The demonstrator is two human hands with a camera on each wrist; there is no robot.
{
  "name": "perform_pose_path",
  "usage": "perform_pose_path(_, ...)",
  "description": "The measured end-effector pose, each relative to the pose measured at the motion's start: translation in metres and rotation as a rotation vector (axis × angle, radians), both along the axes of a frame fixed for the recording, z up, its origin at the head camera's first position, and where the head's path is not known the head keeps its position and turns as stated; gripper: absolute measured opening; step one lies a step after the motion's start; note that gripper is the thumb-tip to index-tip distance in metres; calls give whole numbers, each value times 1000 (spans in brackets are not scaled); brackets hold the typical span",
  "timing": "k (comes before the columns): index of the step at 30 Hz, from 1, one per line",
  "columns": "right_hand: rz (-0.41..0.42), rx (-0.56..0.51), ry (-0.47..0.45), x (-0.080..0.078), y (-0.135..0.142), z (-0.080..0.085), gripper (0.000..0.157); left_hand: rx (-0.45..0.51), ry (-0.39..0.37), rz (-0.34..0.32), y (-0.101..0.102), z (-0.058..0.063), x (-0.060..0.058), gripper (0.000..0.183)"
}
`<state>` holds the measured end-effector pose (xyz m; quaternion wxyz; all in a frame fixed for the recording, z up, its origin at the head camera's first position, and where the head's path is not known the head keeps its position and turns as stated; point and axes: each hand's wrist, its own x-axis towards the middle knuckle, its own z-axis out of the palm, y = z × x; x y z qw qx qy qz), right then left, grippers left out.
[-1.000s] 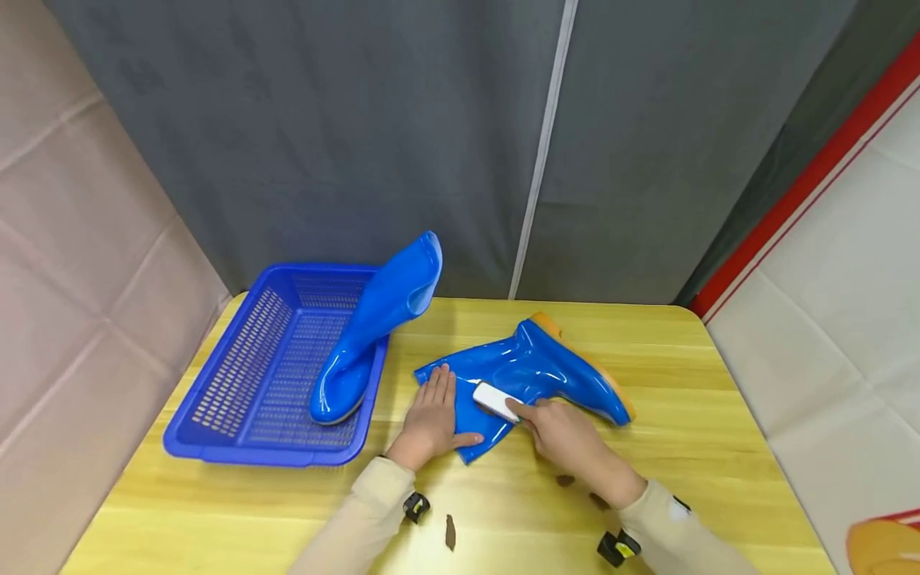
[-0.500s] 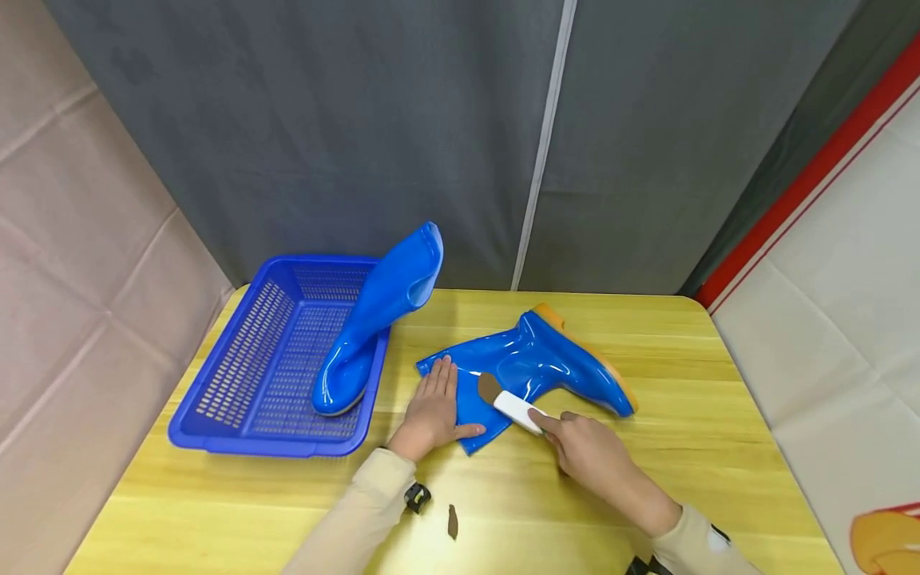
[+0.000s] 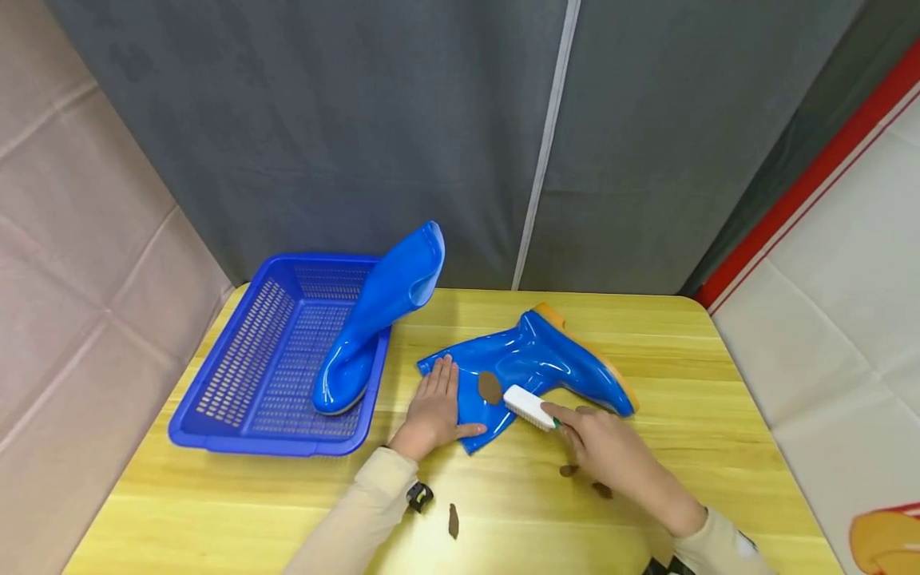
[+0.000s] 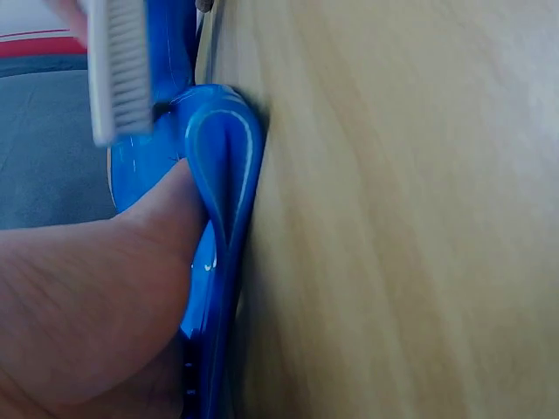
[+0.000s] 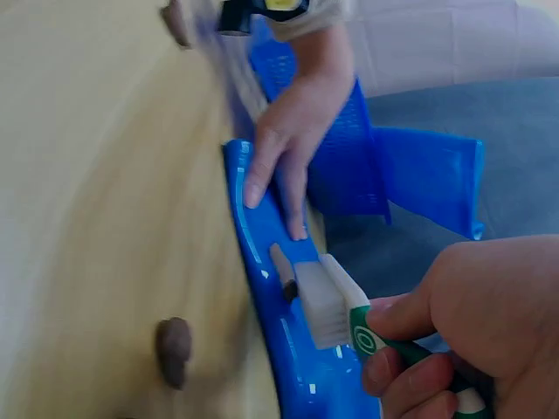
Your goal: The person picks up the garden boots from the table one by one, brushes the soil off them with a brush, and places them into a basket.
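A blue rain boot (image 3: pixel 532 351) with an orange sole lies on its side on the table. My left hand (image 3: pixel 431 411) rests flat on its shaft near the top opening, fingers straight and thumb spread. In my right hand (image 3: pixel 607 447) is a white scrubbing brush (image 3: pixel 528 407), gripped by its green handle (image 5: pixel 393 345). The brush head is over the lower edge of the shaft, just right of a brown patch (image 3: pixel 490 387) on the boot. In the left wrist view, the brush bristles (image 4: pixel 131 70) appear above the folded boot opening (image 4: pixel 227 148).
A blue plastic basket (image 3: pixel 251 447) stands on the left of the table (image 3: pixel 690 351), with a second blue boot (image 3: pixel 381 299) leaning out over its right side. Brown bits (image 3: pixel 454 521) lie near the front, others (image 3: pixel 569 470) by my right forearm. A grey curtain (image 3: pixel 359 144) hangs behind.
My right hand has drawn the brush right and toward me, off the brown patch, which now shows whole. The left hand stays in place on the boot.
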<state>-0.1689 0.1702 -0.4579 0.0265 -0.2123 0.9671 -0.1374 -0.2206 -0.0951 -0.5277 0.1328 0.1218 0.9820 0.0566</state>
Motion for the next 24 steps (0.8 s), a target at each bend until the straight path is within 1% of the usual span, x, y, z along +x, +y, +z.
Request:
perform_pose_path(3,2,-39,41,-8,-3,4,38,-7,1,-1,0,2,0,121)
perform_pose_path(5,5,-50,57,-14,-9,2,38,-10,3,-1,0,1,-1,120)
perform_pose_path(7,30,-29,66,-19,-17,-2,39,-22,-10,1,1,2,0,120)
perform_pose_path(10,85,26,65,-24,-29,-13,38,-21,-18,8,3,6,2,118)
perform_pose_path(12,102,58,72,-23,-34,-20,37,-15,-21,7,4,8,4,117)
perform_pose_path(14,83,71,81,-19,-34,-22,36,-7,-23,3,5,9,5,116)
perform_pose_path(16,52,76,86,-13,-31,-21,36,-10,-21,1,4,9,5,116)
perform_pose_path(20,27,73,51,-2,-22,-17,37,-10,-13,6,2,6,3,117)
perform_pose_path(24,6,57,3,5,-14,-12,38,2,-5,-3,-2,2,1,119)
